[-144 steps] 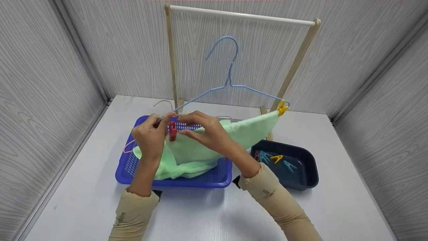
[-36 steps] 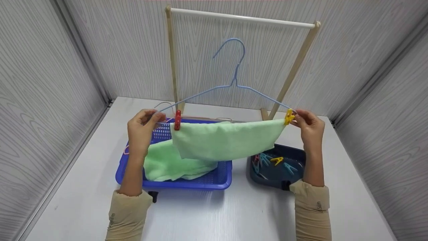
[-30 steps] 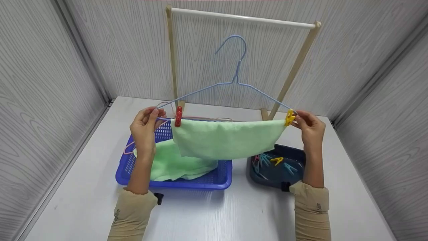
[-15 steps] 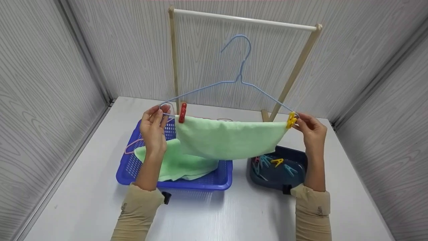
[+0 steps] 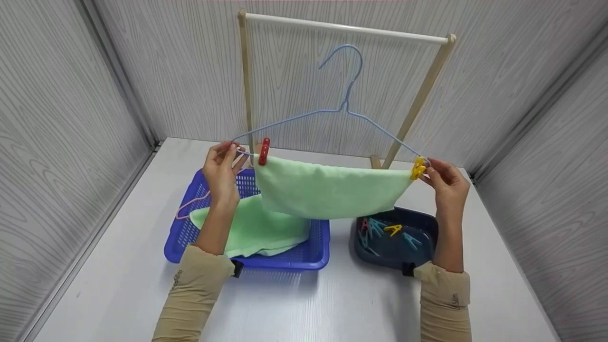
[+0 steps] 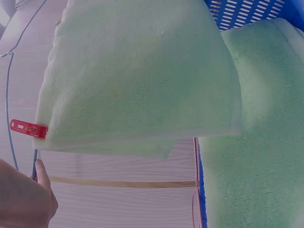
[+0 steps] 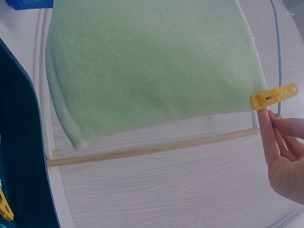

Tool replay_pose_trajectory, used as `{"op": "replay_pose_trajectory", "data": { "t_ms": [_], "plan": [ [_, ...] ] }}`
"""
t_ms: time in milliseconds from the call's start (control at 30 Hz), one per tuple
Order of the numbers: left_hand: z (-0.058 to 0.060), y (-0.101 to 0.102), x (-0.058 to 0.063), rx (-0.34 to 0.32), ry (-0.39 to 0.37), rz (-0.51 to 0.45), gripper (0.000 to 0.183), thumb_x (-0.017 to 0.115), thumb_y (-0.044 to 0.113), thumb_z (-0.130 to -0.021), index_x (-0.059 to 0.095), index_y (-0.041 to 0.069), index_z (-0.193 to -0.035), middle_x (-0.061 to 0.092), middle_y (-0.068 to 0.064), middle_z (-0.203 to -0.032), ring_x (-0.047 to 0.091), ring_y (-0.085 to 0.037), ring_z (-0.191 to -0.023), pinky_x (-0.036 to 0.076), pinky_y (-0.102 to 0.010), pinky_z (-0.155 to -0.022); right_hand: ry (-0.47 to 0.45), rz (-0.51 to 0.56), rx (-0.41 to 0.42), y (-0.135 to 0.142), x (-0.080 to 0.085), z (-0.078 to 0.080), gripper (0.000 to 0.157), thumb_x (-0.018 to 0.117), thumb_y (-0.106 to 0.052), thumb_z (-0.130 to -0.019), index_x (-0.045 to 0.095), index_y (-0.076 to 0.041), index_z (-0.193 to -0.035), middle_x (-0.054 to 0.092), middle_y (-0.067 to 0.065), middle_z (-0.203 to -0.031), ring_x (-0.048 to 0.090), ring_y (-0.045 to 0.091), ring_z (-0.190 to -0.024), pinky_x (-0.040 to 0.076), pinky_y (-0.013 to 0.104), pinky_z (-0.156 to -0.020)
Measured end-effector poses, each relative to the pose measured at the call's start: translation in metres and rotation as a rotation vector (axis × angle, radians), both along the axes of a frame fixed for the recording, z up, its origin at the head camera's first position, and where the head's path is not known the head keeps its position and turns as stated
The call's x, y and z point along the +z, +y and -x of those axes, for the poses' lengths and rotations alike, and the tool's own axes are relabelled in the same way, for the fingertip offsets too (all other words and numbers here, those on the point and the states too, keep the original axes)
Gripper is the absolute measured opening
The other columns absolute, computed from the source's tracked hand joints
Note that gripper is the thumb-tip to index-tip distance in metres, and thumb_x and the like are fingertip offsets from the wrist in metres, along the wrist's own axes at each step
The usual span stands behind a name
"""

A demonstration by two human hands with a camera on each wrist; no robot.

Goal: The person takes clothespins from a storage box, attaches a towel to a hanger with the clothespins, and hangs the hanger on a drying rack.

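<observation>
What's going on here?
A person's left hand and right hand hold a blue hanger by its ends. A green cloth hangs from it, pinned by a red clothespin and a yellow clothespin. The hanger isn't hooked on the white rod. More green cloth sits in the blue basket, other clothespins in the dark tray.

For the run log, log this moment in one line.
left hand, right hand: hold blue wire hanger | green towel: pegged by red clothespin, yellow clothespin | hanger: off white rail

Two hands [image 5: 221, 178], one blue hanger [image 5: 345, 106], one hung cloth [image 5: 332, 190], two fastened pegs [image 5: 264, 152], one basket [image 5: 285, 264], one tray [image 5: 396, 247]
</observation>
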State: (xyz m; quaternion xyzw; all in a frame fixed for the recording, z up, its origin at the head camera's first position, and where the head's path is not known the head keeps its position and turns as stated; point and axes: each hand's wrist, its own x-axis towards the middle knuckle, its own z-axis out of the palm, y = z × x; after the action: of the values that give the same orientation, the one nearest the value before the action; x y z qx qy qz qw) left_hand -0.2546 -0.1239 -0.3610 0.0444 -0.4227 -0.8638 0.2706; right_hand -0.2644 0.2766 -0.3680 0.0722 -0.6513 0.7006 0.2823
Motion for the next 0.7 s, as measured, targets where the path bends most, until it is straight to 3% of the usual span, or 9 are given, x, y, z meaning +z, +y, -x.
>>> {"op": "replay_pose_trajectory", "data": {
  "t_ms": [167,333,533,700],
  "plan": [
    [0.011,0.001,0.004,0.018,-0.026,0.038,0.022,0.053,0.001,-0.092,0.053,-0.011,-0.111,0.055,-0.016,-0.099,0.058,-0.03,-0.097,0.048,-0.031,-0.081,0.013,0.04,-0.004,0.001,0.003,-0.003,0.02,0.062,-0.001,-0.086,0.063,0.008,-0.104,0.06,0.018,-0.098,0.06,0.025,-0.091,0.05,0.027,-0.075],
    [0.023,0.003,0.008,0.021,-0.024,0.024,0.027,0.054,-0.002,-0.09,0.053,-0.014,-0.114,0.055,-0.016,-0.097,0.058,-0.03,-0.097,0.048,-0.029,-0.082,0.028,0.009,-0.023,0.002,0.008,-0.007,0.021,0.061,-0.001,-0.087,0.063,0.008,-0.105,0.06,0.019,-0.1,0.06,0.026,-0.092,0.05,0.027,-0.076],
    [0.03,0.007,0.015,-0.02,-0.033,0.002,0.03,0.051,-0.005,-0.091,0.053,-0.011,-0.12,0.053,-0.018,-0.103,0.054,-0.031,-0.105,0.046,-0.026,-0.084,0.043,0.027,-0.023,0.003,0.016,-0.011,0.021,0.06,0.0,-0.087,0.063,0.009,-0.105,0.061,0.02,-0.101,0.059,0.026,-0.093,0.05,0.027,-0.076],
    [0.036,0.009,0.021,-0.072,-0.095,-0.007,0.032,0.052,-0.006,-0.09,0.053,-0.008,-0.122,0.052,-0.018,-0.108,0.053,-0.03,-0.108,0.046,-0.024,-0.083,0.074,0.051,-0.042,0.005,0.022,-0.013,0.021,0.061,0.001,-0.086,0.063,0.011,-0.105,0.062,0.02,-0.1,0.06,0.027,-0.092,0.05,0.028,-0.074]
  ]
}}
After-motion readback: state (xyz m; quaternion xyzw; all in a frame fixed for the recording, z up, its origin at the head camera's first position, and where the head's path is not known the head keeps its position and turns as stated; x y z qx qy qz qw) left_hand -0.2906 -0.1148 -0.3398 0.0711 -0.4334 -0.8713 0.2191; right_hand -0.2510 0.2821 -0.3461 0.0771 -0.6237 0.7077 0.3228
